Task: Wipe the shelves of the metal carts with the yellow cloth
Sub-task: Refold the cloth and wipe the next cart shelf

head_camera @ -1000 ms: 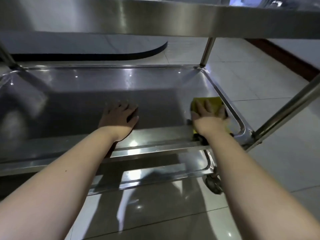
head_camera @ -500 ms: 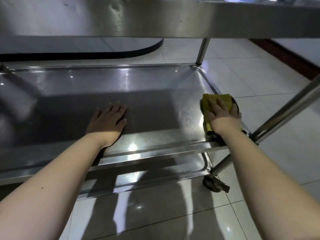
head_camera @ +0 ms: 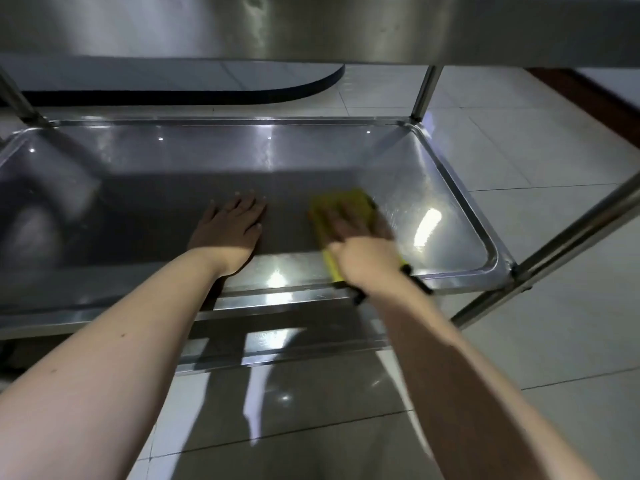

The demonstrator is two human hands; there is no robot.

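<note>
Across the centre of the frame lies the middle shelf (head_camera: 207, 161) of a metal cart, a shallow steel tray with a raised rim and rounded corners. Its far half and right end catch bright glare, and its near half is in shadow.

The left hand (head_camera: 230, 230) rests palm down on this shelf, just left of centre, fingers straight and slightly spread, holding nothing. Just to its right, and apart from it, the right hand (head_camera: 356, 244) presses flat on the yellow cloth (head_camera: 349, 202), with its fingers laid straight over the fabric. This hand and the cloth are blurred, so finer detail of the fingers cannot be told. The cloth lies on the shelf floor right of centre, well clear of the right rim, and its near edge reaches the front lip under the wrist. A dark strip (head_camera: 417, 284) shows beside that wrist; what it is cannot be told.

Along the top of the frame runs the top shelf (head_camera: 311, 26), seen from its front edge. Below the forearms, a bottom shelf (head_camera: 277, 337) is partly visible. 2 posts stand at the right, the rear post (head_camera: 426, 91) and the front post (head_camera: 571, 237). Pale, glossy floor tiles (head_camera: 519, 161) fill the right and lower frame.
</note>
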